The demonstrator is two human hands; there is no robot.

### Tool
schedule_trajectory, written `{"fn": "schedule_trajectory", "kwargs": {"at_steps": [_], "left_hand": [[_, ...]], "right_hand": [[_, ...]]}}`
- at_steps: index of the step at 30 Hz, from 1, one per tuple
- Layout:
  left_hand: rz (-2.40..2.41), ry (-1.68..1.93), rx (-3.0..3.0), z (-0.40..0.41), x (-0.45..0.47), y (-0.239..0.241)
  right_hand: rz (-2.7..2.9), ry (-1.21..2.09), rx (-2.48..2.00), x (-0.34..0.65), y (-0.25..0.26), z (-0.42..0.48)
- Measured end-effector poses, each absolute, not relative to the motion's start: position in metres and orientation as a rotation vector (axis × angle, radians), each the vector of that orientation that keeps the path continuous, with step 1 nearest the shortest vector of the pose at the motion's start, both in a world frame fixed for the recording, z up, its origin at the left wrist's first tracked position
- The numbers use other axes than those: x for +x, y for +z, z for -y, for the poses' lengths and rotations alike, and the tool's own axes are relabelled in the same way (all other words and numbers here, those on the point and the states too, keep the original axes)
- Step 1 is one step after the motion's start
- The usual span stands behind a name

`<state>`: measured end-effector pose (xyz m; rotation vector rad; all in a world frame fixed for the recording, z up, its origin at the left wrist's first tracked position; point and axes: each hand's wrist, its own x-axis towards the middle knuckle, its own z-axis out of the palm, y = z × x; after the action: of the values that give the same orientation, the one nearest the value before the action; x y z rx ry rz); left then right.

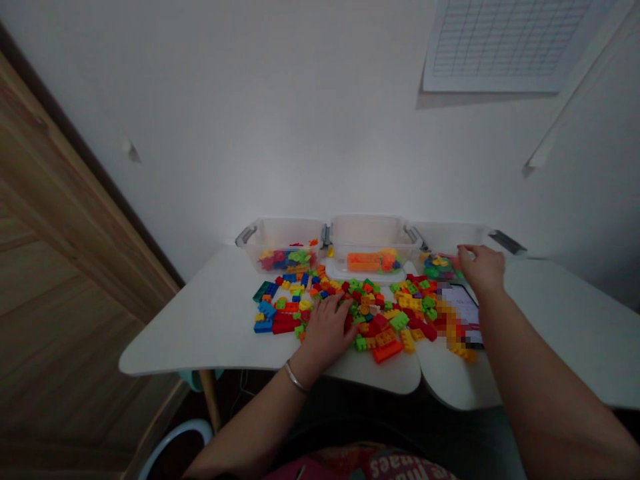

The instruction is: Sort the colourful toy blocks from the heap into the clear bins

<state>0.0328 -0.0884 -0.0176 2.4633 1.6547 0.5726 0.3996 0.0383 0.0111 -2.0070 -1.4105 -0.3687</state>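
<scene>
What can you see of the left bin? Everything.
The left bin looks like clear plastic, roughly rectangular, with grey clips at its ends. It stands upright and uncovered on the white table, near the wall, holding small multicoloured pieces. Loose blocks lie in front; contact with the middle bin is unclear.

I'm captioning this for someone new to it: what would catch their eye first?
The bright, jumbled toy bricks on the white table, with the left hand over them. Behind them, three clear bins stand in a row by the wall, the right hand at the rightmost.
</scene>
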Motion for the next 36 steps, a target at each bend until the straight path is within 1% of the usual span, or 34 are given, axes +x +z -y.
{"fn": "schedule_trajectory", "kwargs": {"at_steps": [3,8,12,15,19,23,29,36], "left_hand": [[-1.65,0.571,2.467,0.088,0.033,-0.017],[-1.636,0.58,2.478,0.087,0.032,-0.016],[-1.605,0.578,2.498,0.086,0.031,-0.018],[-1.6,0.586,2.52,0.085,0.03,-0.019],[-1.597,0.595,2.542,0.084,0.03,-0.021],[-1.594,0.594,2.547,0.084,0.029,-0.022],[-1.594,0.596,2.544,0.084,0.029,-0.022],[-1.586,0.583,2.558,0.083,0.029,-0.022]], "right_hand": [[1.422,-0.356,-1.975,0.397,0.018,-0.035],[1.432,-0.362,-1.663,0.365,0.033,-0.007],[1.631,-0.103,-1.416,0.317,0.026,0.031],[1.832,0.022,-1.309,0.279,0.011,0.056],[2.052,0.098,-1.304,0.241,-0.007,0.079],[2.143,0.063,-1.331,0.226,-0.018,0.086],[2.168,-0.033,-1.399,0.231,-0.027,0.086],[2.032,0.045,-1.522,0.24,-0.034,0.075]]}}
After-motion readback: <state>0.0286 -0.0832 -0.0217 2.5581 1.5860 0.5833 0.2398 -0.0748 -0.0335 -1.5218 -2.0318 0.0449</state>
